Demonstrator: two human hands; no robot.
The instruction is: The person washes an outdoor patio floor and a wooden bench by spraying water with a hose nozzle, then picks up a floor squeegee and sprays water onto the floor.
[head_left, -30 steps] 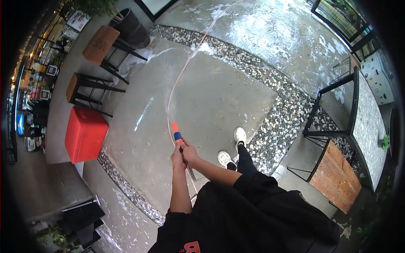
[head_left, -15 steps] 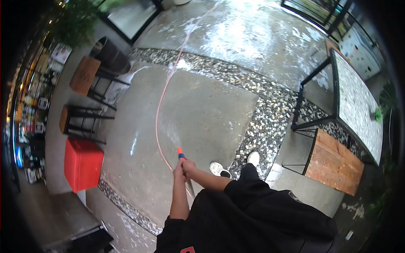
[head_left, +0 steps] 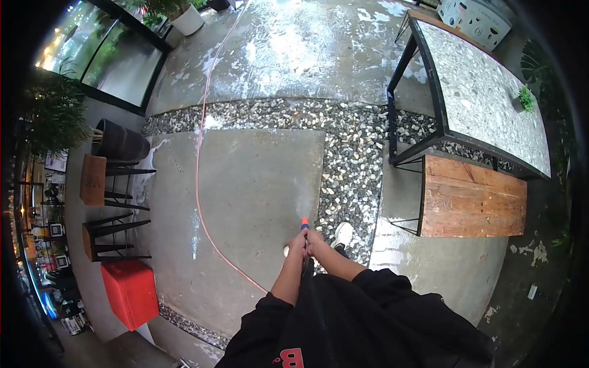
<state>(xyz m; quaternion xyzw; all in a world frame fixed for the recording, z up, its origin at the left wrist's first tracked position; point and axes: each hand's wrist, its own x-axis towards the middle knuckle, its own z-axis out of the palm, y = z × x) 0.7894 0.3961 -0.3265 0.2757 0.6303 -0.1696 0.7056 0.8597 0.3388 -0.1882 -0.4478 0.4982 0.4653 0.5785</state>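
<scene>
A spray nozzle [head_left: 305,221] with an orange-red tip and a blue collar points away from me over the floor. My left hand [head_left: 298,243] is closed around its handle, and my right hand [head_left: 316,242] is wrapped on it from the other side, the two hands touching. A faint mist of water [head_left: 302,199] leaves the tip towards the concrete slab [head_left: 257,178]. From the far end of the floor a thin pink hose [head_left: 200,202] curves down to my left forearm, where its end is hidden.
On the right are a terrazzo-top table [head_left: 478,98], a wooden bench [head_left: 472,199] and a pebble strip [head_left: 353,172]. A red box seat [head_left: 130,293], stools [head_left: 95,179] and a dark barrel [head_left: 123,140] line the left. The far floor [head_left: 288,55] is wet.
My view has turned, and the nozzle in both hands now points nearer the pebble strip. The spray has swung to the right across the slab. Both hands keep their grip.
</scene>
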